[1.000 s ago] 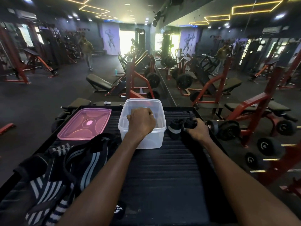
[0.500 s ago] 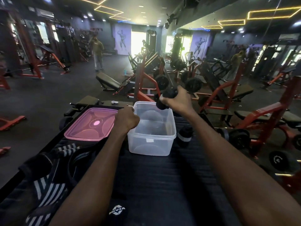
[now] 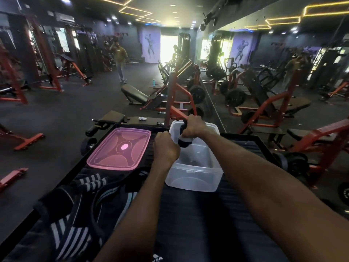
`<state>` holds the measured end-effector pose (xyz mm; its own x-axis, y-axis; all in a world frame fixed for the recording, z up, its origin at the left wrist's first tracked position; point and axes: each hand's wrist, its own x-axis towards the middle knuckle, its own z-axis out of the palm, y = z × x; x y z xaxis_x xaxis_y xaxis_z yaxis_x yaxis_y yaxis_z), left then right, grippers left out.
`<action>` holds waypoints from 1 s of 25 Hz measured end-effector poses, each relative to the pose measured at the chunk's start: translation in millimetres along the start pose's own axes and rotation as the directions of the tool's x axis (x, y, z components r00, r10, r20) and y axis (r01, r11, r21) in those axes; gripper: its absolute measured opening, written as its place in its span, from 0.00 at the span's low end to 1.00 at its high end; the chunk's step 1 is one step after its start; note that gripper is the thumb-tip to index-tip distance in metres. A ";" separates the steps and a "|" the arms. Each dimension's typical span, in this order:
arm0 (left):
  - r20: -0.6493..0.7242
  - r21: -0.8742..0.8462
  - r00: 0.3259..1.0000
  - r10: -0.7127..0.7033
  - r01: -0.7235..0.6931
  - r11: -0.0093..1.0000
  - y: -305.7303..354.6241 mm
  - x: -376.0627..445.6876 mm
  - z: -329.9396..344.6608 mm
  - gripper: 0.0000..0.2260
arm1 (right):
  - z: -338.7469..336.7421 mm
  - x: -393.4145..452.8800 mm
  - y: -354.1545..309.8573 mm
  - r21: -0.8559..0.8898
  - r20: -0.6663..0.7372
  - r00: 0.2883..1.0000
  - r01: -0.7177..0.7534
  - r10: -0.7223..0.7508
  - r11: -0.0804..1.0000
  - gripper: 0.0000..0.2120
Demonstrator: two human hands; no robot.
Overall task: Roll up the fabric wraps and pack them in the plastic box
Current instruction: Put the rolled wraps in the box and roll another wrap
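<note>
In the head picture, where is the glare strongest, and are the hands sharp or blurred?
Head view: strongest glare at the bright doorway far back; right hand with the rolled wrap and left hand fairly sharp; wide lens bends the edges.

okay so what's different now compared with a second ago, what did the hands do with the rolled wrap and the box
The right hand lifted a rolled wrap off the mat at the right of the plastic box, carried it up and leftward, and now holds it over the open box. The left hand shifted from the box's near rim to its left rim. The pink lid and the unrolled wraps stayed put.
</note>
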<state>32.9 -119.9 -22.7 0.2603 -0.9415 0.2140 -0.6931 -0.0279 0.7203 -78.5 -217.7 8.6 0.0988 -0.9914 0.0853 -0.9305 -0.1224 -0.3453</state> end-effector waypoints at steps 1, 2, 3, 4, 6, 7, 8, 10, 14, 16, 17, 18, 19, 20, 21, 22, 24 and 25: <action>-0.003 -0.006 1.000 0.007 -0.007 1.000 -1.1 0.9 1.8 0.19 | 1.6 4.6 -1.2 -0.017 0.010 1.000 0.009 -0.009 1.000 0.15; -0.006 -0.010 1.000 0.018 -0.018 1.000 -2.3 1.2 3.3 0.19 | 4.5 8.4 -1.9 -0.031 0.014 1.000 0.025 -0.025 0.999 0.15; -0.008 -0.017 1.000 0.029 -0.029 0.999 -4.2 1.5 4.5 0.19 | 7.5 10.8 -3.0 -0.042 0.019 0.999 0.034 -0.034 0.999 0.15; -0.014 -0.023 0.999 0.040 -0.040 0.999 -6.6 2.3 5.6 0.19 | 12.1 13.3 -3.8 -0.054 0.023 0.999 0.048 -0.047 0.997 0.15; -0.027 -0.028 0.998 0.055 -0.056 0.998 -9.7 3.4 6.9 0.18 | 23.4 17.3 -5.0 -0.080 0.018 0.998 0.067 -0.066 0.995 0.15; -0.030 -0.028 0.998 0.059 -0.059 0.998 -10.1 3.5 7.4 0.18 | 27.5 17.9 -5.4 -0.085 0.010 0.997 0.074 -0.073 0.994 0.15; -0.033 -0.026 0.998 0.059 -0.060 0.998 -10.1 3.3 7.6 0.17 | 30.7 18.7 -5.3 -0.089 -0.005 0.996 0.091 -0.092 0.992 0.15; -0.030 -0.030 0.998 0.055 -0.056 0.998 -10.5 3.2 8.3 0.17 | 33.5 19.1 -5.2 -0.079 -0.022 0.992 0.119 -0.121 0.990 0.12; -0.020 -0.047 0.996 0.084 -0.085 0.995 -15.0 6.5 12.2 0.13 | 26.4 16.5 -1.6 -0.030 0.001 0.993 0.121 -0.121 0.992 0.14; -0.014 -0.046 0.996 0.088 -0.088 0.995 -14.8 6.6 11.8 0.16 | 16.5 14.0 3.2 -0.006 -0.045 0.992 0.114 -0.114 0.993 0.13; -0.011 -0.048 0.997 0.081 -0.081 0.996 -14.3 6.0 11.1 0.17 | 8.9 10.9 5.6 0.018 -0.090 0.990 0.113 -0.111 0.993 0.12; -0.004 -0.051 0.997 0.072 -0.072 0.996 -14.0 5.7 10.9 0.18 | 2.1 8.0 9.8 0.036 -0.128 0.986 0.113 -0.107 0.993 0.11; 0.007 -0.055 0.997 0.071 -0.070 0.996 -13.8 5.8 11.2 0.17 | -5.2 3.4 14.0 0.040 -0.148 0.984 0.106 -0.099 0.994 0.09; 0.015 -0.054 0.997 0.072 -0.072 0.996 -13.3 5.6 11.0 0.15 | -10.8 -1.0 20.1 0.027 -0.161 0.983 0.091 -0.086 0.995 0.07; 0.018 -0.050 0.997 0.073 -0.072 0.996 -13.0 5.4 10.9 0.13 | -14.4 -6.2 26.6 0.016 -0.161 0.985 0.067 -0.064 0.998 0.05; 0.021 -0.044 0.997 0.072 -0.071 0.996 -12.2 4.3 10.2 0.13 | -17.7 -12.3 33.6 0.021 -0.162 0.986 0.044 -0.040 0.999 0.06; 0.029 -0.020 0.997 0.071 -0.071 0.997 -9.5 2.3 8.3 0.15 | -21.2 -28.5 46.3 0.058 -0.182 0.983 0.000 0.011 0.998 0.09; 0.031 -0.007 0.997 0.064 -0.064 0.998 -8.1 1.4 7.3 0.16 | -22.7 -38.3 51.5 0.074 -0.192 0.981 -0.025 0.039 0.997 0.09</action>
<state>33.9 -123.4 -33.1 0.1947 -0.9512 0.2395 -0.7033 0.0348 0.7101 -138.2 -185.0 8.7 -0.0075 -0.9682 0.2499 -0.9040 -0.1003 -0.4157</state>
